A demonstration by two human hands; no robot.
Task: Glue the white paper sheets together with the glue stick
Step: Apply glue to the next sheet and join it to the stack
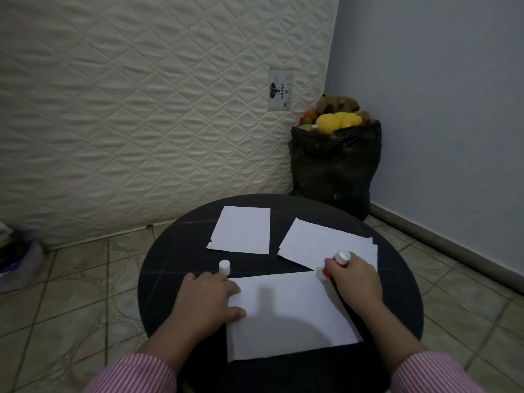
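While the left hand (208,297) lies flat on the sheet (286,313), the right hand (353,279) clasps the glue stick (334,265) at two o'clock; gluing underway, next stroke probably runs along the edge

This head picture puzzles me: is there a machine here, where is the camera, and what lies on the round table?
No machine: a person works with bare hands, and the camera sits on their head, looking down. The dark round table carries three lots of white paper. The left hand presses flat on the nearest sheet. The right hand has a grip on the red glue stick, its tip at that sheet's far right corner. The white cap stands apart, beside the left hand.
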